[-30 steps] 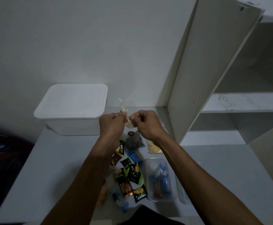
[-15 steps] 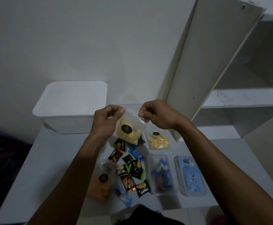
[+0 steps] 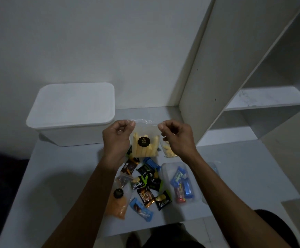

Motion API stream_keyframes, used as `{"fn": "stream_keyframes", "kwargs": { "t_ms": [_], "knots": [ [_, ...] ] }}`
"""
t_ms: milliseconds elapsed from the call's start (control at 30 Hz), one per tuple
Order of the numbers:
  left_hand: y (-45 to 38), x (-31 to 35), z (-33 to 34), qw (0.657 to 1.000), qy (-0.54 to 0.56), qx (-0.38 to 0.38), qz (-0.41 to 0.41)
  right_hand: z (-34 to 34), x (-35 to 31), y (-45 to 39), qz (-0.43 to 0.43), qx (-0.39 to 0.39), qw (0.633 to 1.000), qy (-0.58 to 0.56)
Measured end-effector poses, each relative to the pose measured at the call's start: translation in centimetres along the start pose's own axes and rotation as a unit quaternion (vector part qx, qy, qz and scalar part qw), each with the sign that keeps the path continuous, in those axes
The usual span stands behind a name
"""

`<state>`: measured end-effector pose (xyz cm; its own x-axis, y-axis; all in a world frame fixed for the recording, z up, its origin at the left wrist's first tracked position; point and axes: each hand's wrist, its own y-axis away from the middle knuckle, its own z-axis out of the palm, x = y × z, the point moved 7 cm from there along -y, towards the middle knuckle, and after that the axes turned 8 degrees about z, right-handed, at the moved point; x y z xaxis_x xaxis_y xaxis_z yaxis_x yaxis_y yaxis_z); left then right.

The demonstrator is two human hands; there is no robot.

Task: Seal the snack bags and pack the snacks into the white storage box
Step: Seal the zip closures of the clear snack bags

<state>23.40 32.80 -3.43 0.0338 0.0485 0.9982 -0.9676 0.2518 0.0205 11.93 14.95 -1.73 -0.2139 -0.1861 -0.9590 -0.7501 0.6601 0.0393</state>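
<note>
Fingers: left hand point(image 3: 116, 140) and right hand point(image 3: 176, 138) each pinch a top corner of the clear zip bag of pale yellow sticks point(image 3: 145, 140), thumb against forefinger, other fingers curled in.
Bag: hangs upright mid-frame, above the snack pile, top strip stretched flat between the two pinches.
Just changed: a second ago both hands were bunched close together on the bag's mouth; now they've slid apart to opposite corners and the bag faces the camera square.
What that means: looks to me like the zip got run end to end, so this one's probably sealed, can't see the seam well enough to swear on it. Packing not started.
Box: white plastic storage box with lid point(image 3: 72, 111) sits left of centre against the wall, lid on, so it needs opening first.
Readable stuff: round black sticker point(image 3: 144, 141) on the bag has gold lettering, too small to read. A blue wrapper in the clear tub point(image 3: 181, 183) at lower right reads something like "Kejul". Black-and-green packets point(image 3: 145, 178) say "Nextar", I think.
Rest: orange snack bag point(image 3: 118, 203) with the same sticker lies lower left of the pile on the white table point(image 3: 56, 176).
</note>
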Motion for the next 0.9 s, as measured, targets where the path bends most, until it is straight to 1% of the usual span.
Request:
{"fn": "stream_keyframes", "kwargs": {
  "t_ms": [133, 233, 367, 500, 567, 700, 833, 900],
  "knots": [
    [-1.7, -1.5, 1.0, 1.0, -0.025, 0.017, -0.005, -0.1, 1.3, -2.3, 0.005, 0.026, 1.0, 0.01],
    [-3.8, -2.5, 2.0, 0.998, -0.036, 0.049, -0.004, 0.3, 2.4, -5.1, 0.01, 0.027, 0.999, 0.014],
    [-8.1, -3.1, 4.0, 0.996, -0.041, 0.08, 0.022, 1.0, 3.3, -10.1, 0.036, 0.033, 0.999, 0.007],
    [-13.2, -4.2, 6.0, 0.989, -0.088, 0.112, 0.033, 2.5, 4.9, -16.3, 0.054, 0.046, 0.997, 0.008],
    [-15.7, -5.3, 6.6, 0.984, -0.111, 0.137, 0.026, 3.8, 6.3, -19.3, 0.059, 0.052, 0.997, 0.002],
    [-19.9, -9.1, 7.1, 0.977, -0.109, 0.185, -0.007, 6.4, 9.6, -23.8, 0.087, 0.057, 0.995, -0.003],
    [-23.0, -12.3, 7.1, 0.969, -0.112, 0.218, -0.042, 8.8, 12.1, -26.8, 0.113, 0.054, 0.992, -0.013],
    [-23.9, -12.8, 7.2, 0.963, -0.122, 0.234, -0.045, 9.4, 12.8, -27.9, 0.12, 0.062, 0.991, -0.011]
  ]
}}
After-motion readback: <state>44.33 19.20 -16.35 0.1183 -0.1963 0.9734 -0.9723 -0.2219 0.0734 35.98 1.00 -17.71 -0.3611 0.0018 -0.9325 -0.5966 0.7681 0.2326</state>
